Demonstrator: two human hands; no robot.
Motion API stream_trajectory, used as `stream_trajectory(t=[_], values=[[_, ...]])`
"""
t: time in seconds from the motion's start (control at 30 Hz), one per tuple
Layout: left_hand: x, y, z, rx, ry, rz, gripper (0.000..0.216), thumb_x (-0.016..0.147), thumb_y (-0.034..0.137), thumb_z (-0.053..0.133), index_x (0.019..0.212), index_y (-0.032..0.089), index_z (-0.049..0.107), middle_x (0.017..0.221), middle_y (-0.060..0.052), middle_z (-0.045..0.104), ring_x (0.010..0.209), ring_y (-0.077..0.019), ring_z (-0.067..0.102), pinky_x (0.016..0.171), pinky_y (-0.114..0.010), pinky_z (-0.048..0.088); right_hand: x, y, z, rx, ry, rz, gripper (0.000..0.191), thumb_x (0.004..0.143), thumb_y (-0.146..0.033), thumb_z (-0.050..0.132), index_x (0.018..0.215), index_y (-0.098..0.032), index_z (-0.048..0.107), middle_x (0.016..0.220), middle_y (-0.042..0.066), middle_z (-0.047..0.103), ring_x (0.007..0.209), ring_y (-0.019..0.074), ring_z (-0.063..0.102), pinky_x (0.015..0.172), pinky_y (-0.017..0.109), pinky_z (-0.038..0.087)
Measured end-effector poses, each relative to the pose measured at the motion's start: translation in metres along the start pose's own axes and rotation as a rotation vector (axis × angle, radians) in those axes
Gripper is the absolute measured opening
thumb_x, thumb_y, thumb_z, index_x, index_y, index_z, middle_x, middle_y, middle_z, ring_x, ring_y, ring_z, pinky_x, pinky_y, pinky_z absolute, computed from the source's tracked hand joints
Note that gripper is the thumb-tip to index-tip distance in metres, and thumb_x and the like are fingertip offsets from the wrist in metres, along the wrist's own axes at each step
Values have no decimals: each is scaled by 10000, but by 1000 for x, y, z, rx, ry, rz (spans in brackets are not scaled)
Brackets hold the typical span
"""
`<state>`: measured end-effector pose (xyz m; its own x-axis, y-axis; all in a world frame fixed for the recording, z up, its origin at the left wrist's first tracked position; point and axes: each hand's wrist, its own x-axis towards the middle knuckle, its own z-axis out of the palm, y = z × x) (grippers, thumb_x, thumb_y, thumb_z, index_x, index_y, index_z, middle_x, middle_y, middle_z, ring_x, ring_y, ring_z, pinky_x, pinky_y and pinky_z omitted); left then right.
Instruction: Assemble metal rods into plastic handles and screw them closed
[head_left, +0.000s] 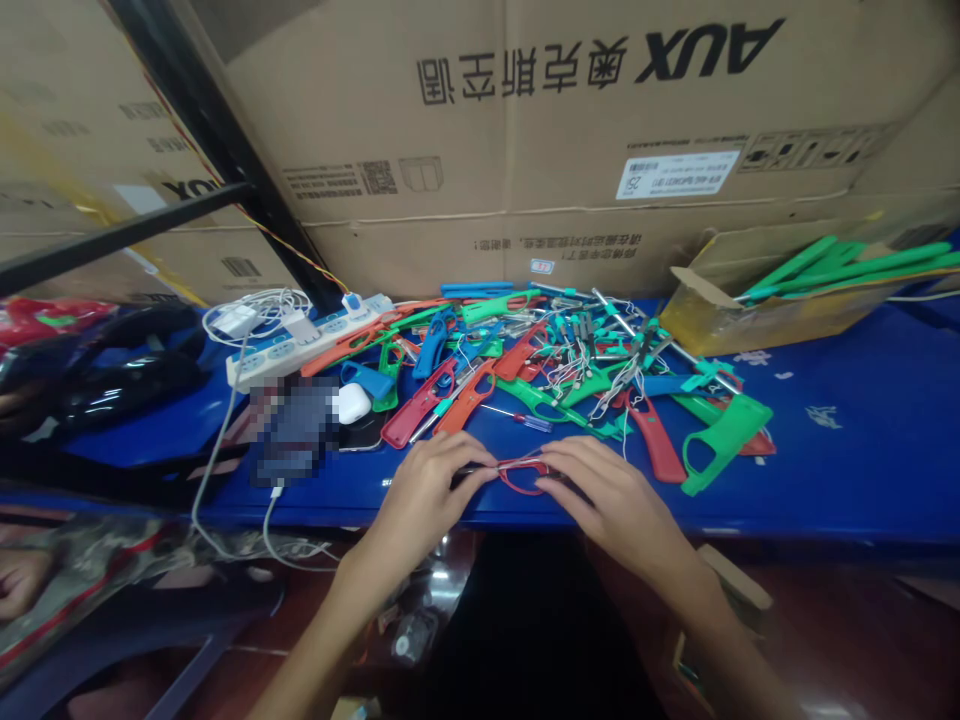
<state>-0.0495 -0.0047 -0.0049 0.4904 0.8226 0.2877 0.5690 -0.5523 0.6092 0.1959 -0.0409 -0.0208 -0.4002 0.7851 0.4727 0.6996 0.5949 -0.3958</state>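
both forearms reach in from the near side, hands meeting above the front edge of the blue table (pixel 847 470).

left hand (pixel 431 475): thumb and fingers pinched together on the left end of a red loop-shaped piece (pixel 523 464). right hand (pixel 607 485): thumb and fingers likewise closed on its right end. the piece sits between the two hands, just in from the table's edge. looks slim, glossy red; rounded open loop hanging on the near side, table blue showing through it; a paler, thin strip along the top. both ends hidden by fingers; finer detail too small to read.

just beyond the hands: a small screwdriver (pixel 534 423) with a blue-purple handle, lying flat. to its left, an orange handle (pixel 466 398) and a red handle (pixel 420 408); to the right, a green handle (pixel 731 440) with a wide loop. left of these, a white case (pixel 351 404).

farther in: a tangled heap of parts (pixel 574 345), metal rods, teal bits, white wires. white power strip (pixel 264 362) at left. at right, an open carton (pixel 739 325) of long green pieces (pixel 817 272). behind everything, a large cardboard box (pixel 480 150), its print upside down.
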Motion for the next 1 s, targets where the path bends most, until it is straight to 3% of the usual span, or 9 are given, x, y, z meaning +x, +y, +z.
stream_trajectory(t=[0.4, 0.7, 0.77, 0.83, 0.93, 1.0], values=[[2, 15, -3, 141, -96, -85, 93, 1012, 264, 582, 1075, 237, 645, 1070, -22, 718, 1025, -240, 665, 911, -406, 490, 1, -2, -1, -28, -19, 11, 263, 997, -392, 623, 1186, -212, 654, 1207, 74, 705, 1134, 258, 641, 1002, 450, 504], [-2, 16, 0, 148, -33, -18, 284, 1015, 341, 605, 1280, 243, 577, 1211, -49, 682, 1143, -246, 634, 1006, -427, 480, 1, -1, -1, 10, 70, -7, 256, 959, -376, 690, 1142, -201, 649, 1157, 75, 713, 1090, 251, 648, 974, 442, 496], [3, 23, 1, 143, 4, 34, 278, 1019, 337, 598, 1278, 236, 583, 1239, -58, 669, 1173, -244, 614, 1024, -417, 472, 0, -1, -2, 44, 177, -18, 182, 954, -327, 706, 1079, -204, 659, 1076, 60, 725, 1031, 235, 658, 959, 429, 494], [16, 33, 5, 135, 31, 98, 241, 1031, 330, 576, 1247, 227, 606, 1235, -58, 668, 1164, -230, 604, 1020, -396, 470, -2, -1, -3, 72, 395, 23, 34, 975, -234, 666, 993, -205, 666, 967, 43, 722, 950, 213, 662, 918, 406, 500], [45, 49, 19, 222, -11, 185, 190, 1050, 290, 530, 1164, 208, 659, 1181, -54, 683, 1089, -224, 600, 955, -383, 482, -4, 3, -2, 168, 849, 237, 178, 1014, -172, 550, 874, -199, 656, 851, 37, 679, 850, 190, 649, 819, 363, 506], [66, 59, 33, 371, -80, 226, 168, 1034, 262, 553, 1099, 196, 693, 1164, -61, 682, 1098, -254, 582, 928, -408, 478, -5, 5, -1, 267, 1066, 379, 235, 1027, -220, 523, 827, -193, 643, 820, 39, 651, 812, 185, 637, 773, 347, 501]])
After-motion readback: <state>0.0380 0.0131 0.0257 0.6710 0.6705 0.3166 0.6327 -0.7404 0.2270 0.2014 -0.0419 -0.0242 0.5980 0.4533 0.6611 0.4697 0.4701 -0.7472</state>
